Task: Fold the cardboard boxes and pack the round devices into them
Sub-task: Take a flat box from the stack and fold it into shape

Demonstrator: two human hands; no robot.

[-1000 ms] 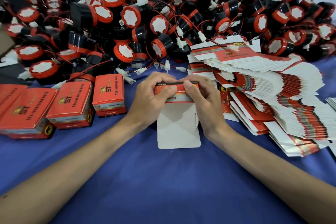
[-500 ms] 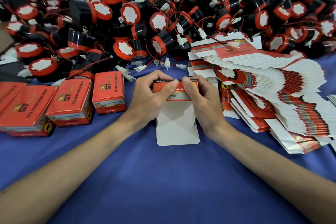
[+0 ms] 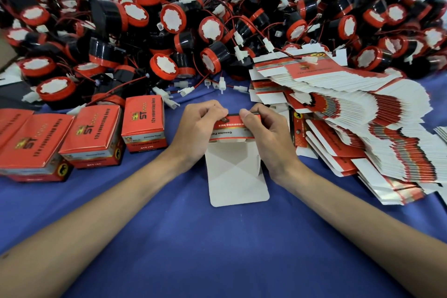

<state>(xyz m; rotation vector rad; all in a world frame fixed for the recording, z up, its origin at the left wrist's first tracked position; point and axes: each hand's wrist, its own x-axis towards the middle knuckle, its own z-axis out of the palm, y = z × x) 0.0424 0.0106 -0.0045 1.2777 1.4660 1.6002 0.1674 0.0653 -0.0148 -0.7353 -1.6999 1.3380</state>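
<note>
**Fingers point(image 3: 219, 112) of both hands pinching a half-folded cardboard box point(image 3: 232, 129)**

Head view: both sets of fingers are curled tight around the red printed end of the cardboard box, near the middle of the desk point(image 3: 217, 254). My left hand point(image 3: 199, 129) grips the box's left side and my right hand point(image 3: 269, 134) grips its right side. The two thumb tips sit close together on the upper edge, with a small gap between them. From under that red end the box's white flap point(image 3: 237, 176) stretches towards me and lies flat on the blue cloth, showing crossed crease lines.

To the left of my left hand, closed boxes point(image 3: 144, 123) stand in a row on the desk, red tops up. On my right, just beside the right hand, a big fanned stack of flat boxes point(image 3: 362, 113) leans across the cloth.

Along the far side of the desk the round devices point(image 3: 173, 18) are heaped up, with black bodies, red rims and white faces, tangled in red wires. A few white plugs point(image 3: 186, 91) lie on the cloth just beyond my hands.
</note>
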